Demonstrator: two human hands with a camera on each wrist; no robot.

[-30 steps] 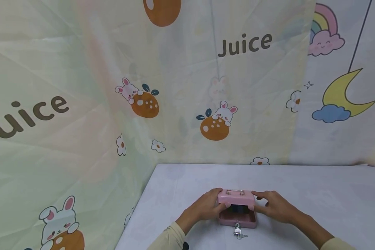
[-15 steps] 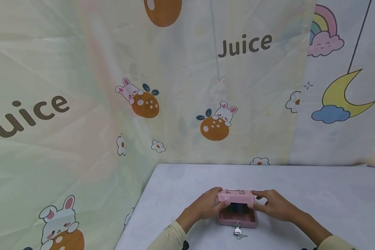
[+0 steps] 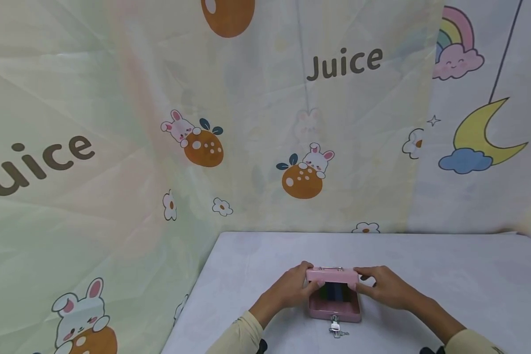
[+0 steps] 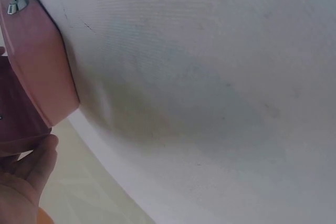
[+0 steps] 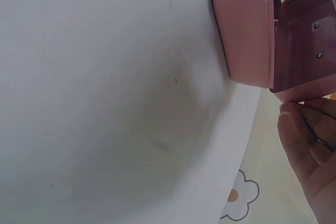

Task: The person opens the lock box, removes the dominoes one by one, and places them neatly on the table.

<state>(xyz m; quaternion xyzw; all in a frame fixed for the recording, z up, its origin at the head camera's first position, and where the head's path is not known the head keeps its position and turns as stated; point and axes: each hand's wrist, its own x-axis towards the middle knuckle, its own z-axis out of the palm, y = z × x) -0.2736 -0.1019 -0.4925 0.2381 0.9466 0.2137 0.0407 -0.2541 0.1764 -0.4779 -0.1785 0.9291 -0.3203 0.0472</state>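
Pink box, lock facing us, long axis left-to-right, left hand and right hand pinching its lid ends.

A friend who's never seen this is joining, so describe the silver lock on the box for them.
On the white table sits a pink box, its raised lid between the left hand and right hand. At the middle of its near side is the silver lock, apparently with keys. Unlike the metal handle atop the lid, it sits lower and juts forward.
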